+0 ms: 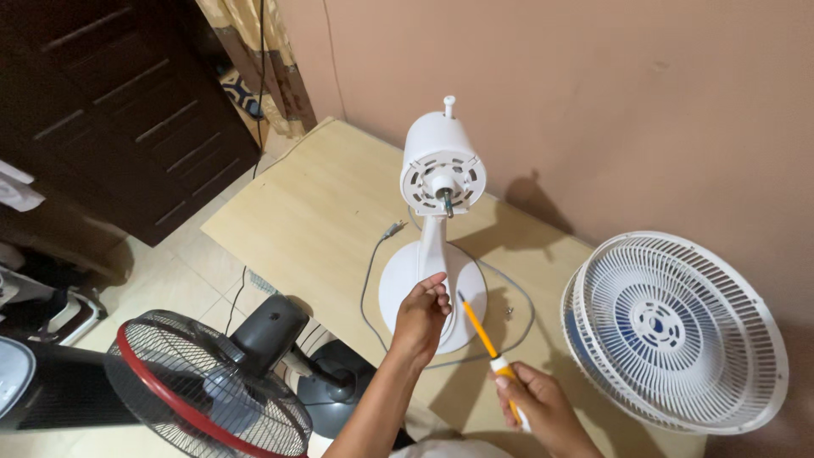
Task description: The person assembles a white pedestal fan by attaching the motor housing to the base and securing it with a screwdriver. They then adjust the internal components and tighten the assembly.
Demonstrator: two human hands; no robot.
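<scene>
A white desk fan body [441, 170] stands on its round base [407, 288] on a light wooden table [322, 203], grille and blades off, its motor shaft bare. My left hand [421, 318] hovers over the base with fingers loosely curled, pinching something too small to make out. My right hand [543, 407] grips a screwdriver [483, 335] with an orange shaft and white-and-orange handle, its tip pointing up toward the base. The fan's white grille with blue blades [670, 326] leans against the wall at the right.
A grey power cord [369, 280] loops around the base. Small screws [509, 311] lie on the table beside it. A black floor fan with a red-rimmed grille [203, 382] stands at the lower left. A dark wooden cabinet [127, 110] fills the upper left.
</scene>
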